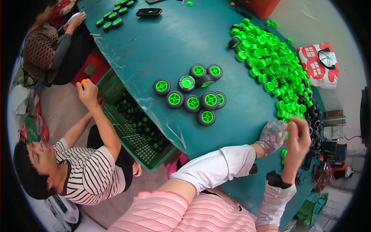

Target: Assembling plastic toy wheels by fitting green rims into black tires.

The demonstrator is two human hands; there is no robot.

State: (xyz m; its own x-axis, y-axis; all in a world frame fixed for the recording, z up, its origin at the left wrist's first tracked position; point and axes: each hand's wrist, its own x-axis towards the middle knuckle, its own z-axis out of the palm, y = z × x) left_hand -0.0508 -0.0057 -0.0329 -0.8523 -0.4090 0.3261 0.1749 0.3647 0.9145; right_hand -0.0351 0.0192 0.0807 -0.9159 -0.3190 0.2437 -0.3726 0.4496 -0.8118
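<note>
My left hand (pixel 271 138), in a grey floral glove, is at the near edge of a big pile of bright green plastic wheel hubs (pixel 266 50). Its fingers bend inward, and what they hold is hidden. Close against it, my bare right hand (pixel 298 135) is curled with the fingers pressed together, slightly blurred; I cannot make out anything in it. A bit of green shows between the two hands, held or lying behind them. Left of my hands, several black tyres with green hubs (pixel 192 103) lie grouped on the green table (pixel 154 50). Black tyres (pixel 315 123) are heaped beyond my right hand.
A green crate (pixel 148 160) of finished wheels stands below the table's left edge. Beside it a co-worker in a striped shirt (pixel 92 174) holds up a small orange thing; another person sits farther back. More wheels (pixel 112 16) and a black tray (pixel 149 12) lie at the far end.
</note>
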